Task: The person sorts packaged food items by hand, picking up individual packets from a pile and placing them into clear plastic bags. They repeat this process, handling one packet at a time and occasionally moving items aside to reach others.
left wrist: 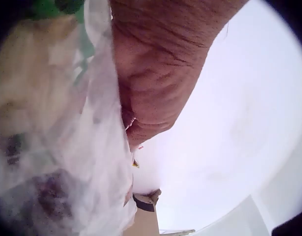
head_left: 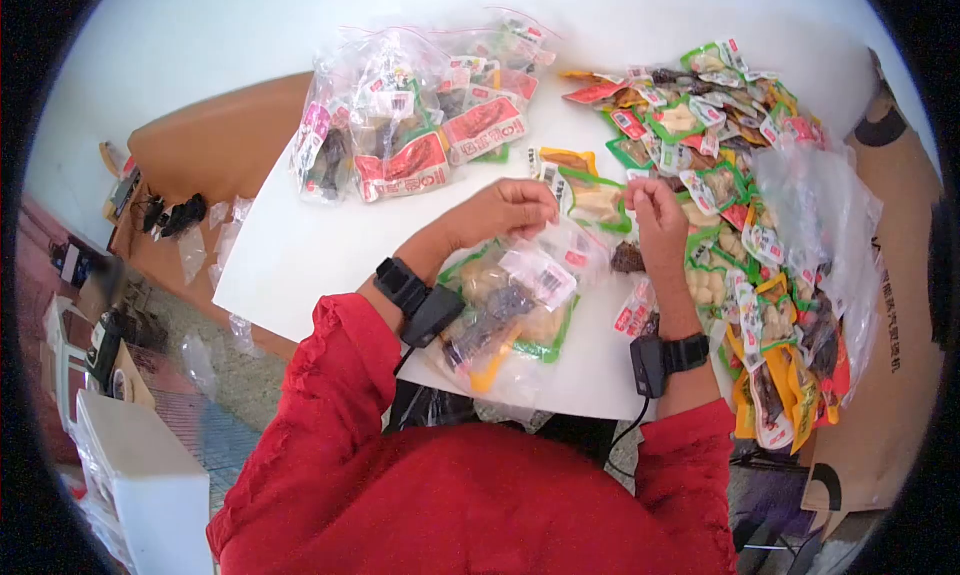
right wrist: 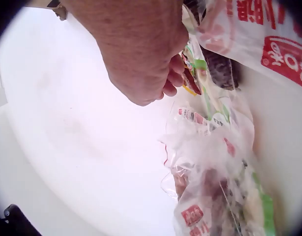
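Note:
A clear plastic bag (head_left: 500,325) of vacuum-packed snack packets stands at the table's near edge. My left hand (head_left: 510,210) pinches its upper edge; in the left wrist view the bag (left wrist: 57,147) fills the left side beside the curled fingers. My right hand (head_left: 657,210) is raised just to the right, fingers curled, beside a green-edged packet (head_left: 597,201). I cannot tell whether its fingertips pinch a bag edge. In the right wrist view the fingers of the right hand (right wrist: 146,69) fold inward. A red-and-white packet (head_left: 635,308) lies near the right wrist.
Filled clear bags (head_left: 410,125) with red labels stand at the back left of the white table (head_left: 270,265). A large heap of snack packets (head_left: 740,195) covers the right side, with a crumpled clear bag (head_left: 815,205) on it. A cardboard box (head_left: 890,325) stands beyond.

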The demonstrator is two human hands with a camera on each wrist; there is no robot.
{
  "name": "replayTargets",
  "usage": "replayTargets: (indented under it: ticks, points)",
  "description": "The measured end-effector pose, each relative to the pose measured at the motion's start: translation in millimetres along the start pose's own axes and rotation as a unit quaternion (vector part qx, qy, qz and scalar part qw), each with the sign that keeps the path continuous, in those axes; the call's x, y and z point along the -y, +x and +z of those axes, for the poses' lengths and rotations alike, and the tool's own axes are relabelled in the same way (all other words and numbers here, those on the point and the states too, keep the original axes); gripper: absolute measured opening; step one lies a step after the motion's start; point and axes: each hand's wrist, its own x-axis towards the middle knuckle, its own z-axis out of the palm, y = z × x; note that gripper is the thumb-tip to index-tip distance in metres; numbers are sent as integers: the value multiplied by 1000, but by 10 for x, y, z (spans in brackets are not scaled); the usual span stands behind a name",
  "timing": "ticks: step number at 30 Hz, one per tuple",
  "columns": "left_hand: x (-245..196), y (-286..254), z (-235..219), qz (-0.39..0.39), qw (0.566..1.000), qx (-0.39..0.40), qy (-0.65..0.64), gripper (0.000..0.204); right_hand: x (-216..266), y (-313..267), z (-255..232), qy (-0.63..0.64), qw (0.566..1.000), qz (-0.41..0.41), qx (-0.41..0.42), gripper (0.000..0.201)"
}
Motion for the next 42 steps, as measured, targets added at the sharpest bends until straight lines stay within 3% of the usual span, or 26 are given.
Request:
replayTargets:
  ticks: [7,9,11,14,24,36,42]
  points:
    - [152,58,114,-23,1000,19,-3,14,-32,-17,10,-31,999,-6,1,10]
    - [144,55,117,-15,1000,7,11,15,-56,-19,18,-43,999,-12,0,10]
    - [139,54,118,-13,998,-42,-51,15,-12,-46,40,-54,998,-3,23,9]
    - [156,47,94,-3,994,-53,-99,15,13,-48,36,-105,993,-22,47,9]
    - [219,106,49,11,994,-95,-45,14,72,-94,84,-233,966,-90,72,8]
    - [263,130,27,21,991,-94,-98,11,143,-89,85,-262,953,-130,78,9]
    - [323,151,-2,34,992,-82,-91,12,563,-36,130,-231,964,-77,110,10]
